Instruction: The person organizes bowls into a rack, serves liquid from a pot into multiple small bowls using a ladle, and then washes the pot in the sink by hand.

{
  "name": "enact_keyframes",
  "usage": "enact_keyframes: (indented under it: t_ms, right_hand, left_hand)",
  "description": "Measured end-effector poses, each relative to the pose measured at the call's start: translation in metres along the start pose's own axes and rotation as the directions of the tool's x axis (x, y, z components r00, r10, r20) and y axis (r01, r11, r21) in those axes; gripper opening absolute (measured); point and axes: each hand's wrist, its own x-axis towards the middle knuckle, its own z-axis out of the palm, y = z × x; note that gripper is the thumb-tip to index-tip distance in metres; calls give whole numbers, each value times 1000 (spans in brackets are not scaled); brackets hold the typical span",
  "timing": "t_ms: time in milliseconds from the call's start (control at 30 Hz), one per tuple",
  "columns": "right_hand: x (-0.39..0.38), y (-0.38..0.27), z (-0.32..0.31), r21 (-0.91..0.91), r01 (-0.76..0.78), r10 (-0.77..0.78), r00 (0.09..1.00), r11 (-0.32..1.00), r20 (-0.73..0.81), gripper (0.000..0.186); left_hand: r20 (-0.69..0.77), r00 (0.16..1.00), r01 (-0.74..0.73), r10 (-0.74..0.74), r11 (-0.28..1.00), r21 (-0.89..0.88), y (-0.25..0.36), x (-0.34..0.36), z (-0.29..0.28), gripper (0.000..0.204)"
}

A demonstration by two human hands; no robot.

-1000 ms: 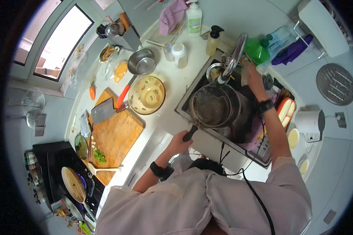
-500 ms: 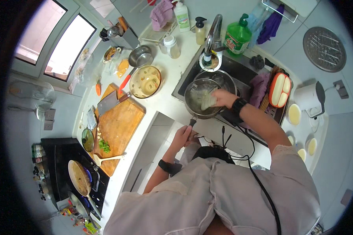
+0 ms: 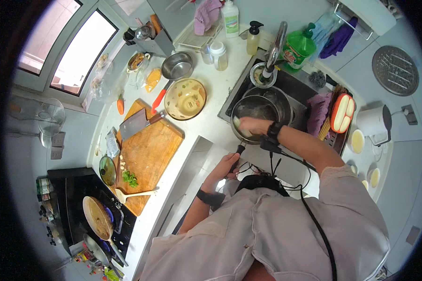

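At the sink (image 3: 248, 70) I hold a dark saucepan (image 3: 255, 111) tilted over the basin's near edge. My left hand (image 3: 227, 166) is closed round its black handle (image 3: 240, 149). Inside the saucepan, my right hand (image 3: 253, 126) presses a pale, crumpled cloth (image 3: 237, 122) against the wall nearest me; most of that cloth is hidden by the fingers. Behind the saucepan, a second round metal pan (image 3: 283, 100) lies in the basin. A small metal strainer cup (image 3: 263, 77) sits under the faucet (image 3: 277, 44).
Left of the sink are a patterned bowl (image 3: 185, 99), a steel pot (image 3: 177, 66) and a cutting board (image 3: 150, 154) bearing a cleaver (image 3: 135, 124) and chopped greens. A frying pan (image 3: 97, 218) stands on the lit stove. Black cables hang by my right forearm.
My right hand has moved left and down inside the saucepan, bunching the cloth that hung spread out before. The view has shifted slightly; my left hand keeps its grip.
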Motion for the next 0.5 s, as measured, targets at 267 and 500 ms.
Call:
enact_keyframes:
  t_ms: [267, 500]
  right_hand:
    - [-23, -7, 5, -241, 199, -140, 960, 950, 243, 16]
    - [37, 43, -4, -864, 119, -227, 974, 489, 5, 9]
  left_hand:
    - [-90, 985, -130, 148, 975, 180, 5, 8, 4, 27]
    - [-64, 991, -87, 118, 929, 361, 9, 6, -1, 28]
